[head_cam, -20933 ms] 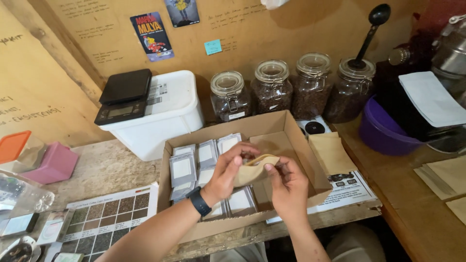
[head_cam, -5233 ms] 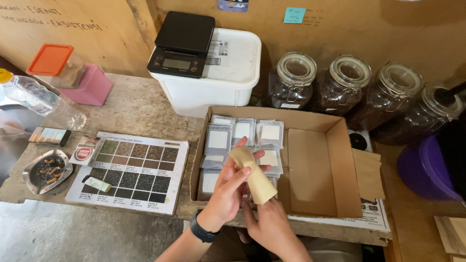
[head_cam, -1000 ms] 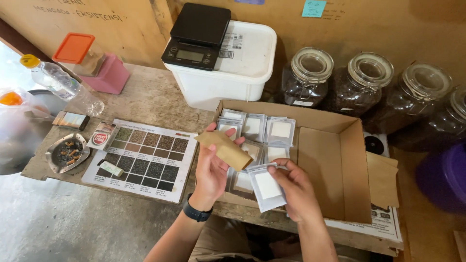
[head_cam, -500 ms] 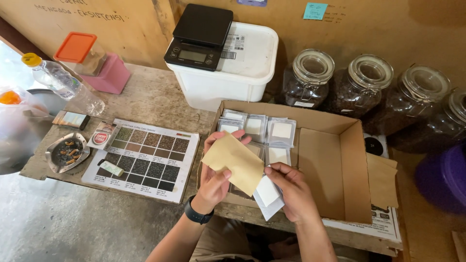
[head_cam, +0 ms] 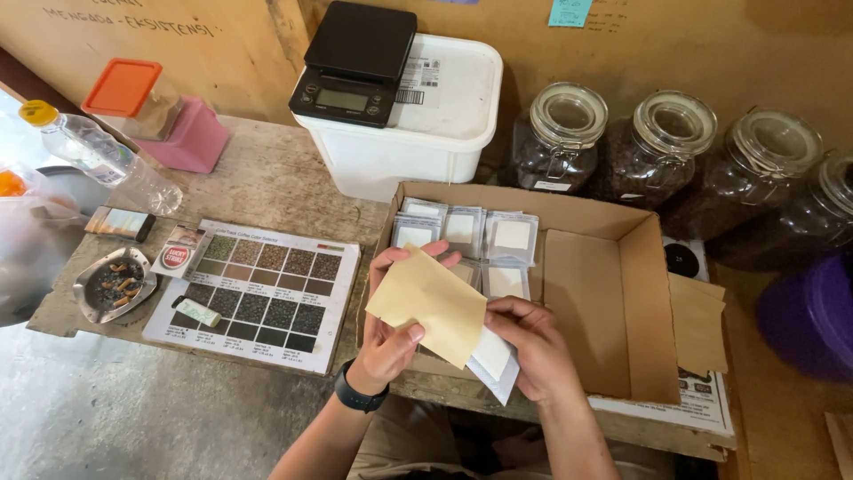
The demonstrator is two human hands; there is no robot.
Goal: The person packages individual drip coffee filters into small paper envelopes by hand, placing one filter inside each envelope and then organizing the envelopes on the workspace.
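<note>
My left hand (head_cam: 388, 342) holds a flat tan paper envelope (head_cam: 428, 303) at its lower left edge, over the front wall of an open cardboard box (head_cam: 622, 302). My right hand (head_cam: 531, 345) grips a small clear packet with a white insert (head_cam: 495, 359), its upper part tucked under the envelope's right end. Inside the box, at the back left, stand rows of similar clear packets (head_cam: 466, 233). A dark watch sits on my left wrist.
A black scale (head_cam: 355, 53) rests on a white tub (head_cam: 418, 116). Several glass jars of dark beans (head_cam: 653, 151) line the wall. A colour chart card (head_cam: 258, 289), ashtray (head_cam: 114, 283), plastic bottle (head_cam: 98, 156), pink box (head_cam: 191, 138) and purple bowl (head_cam: 813, 316) surround the box.
The rolled envelope has been flattened out in my left hand. My right hand lifted a clear packet from the box and brought it to the envelope's end.
</note>
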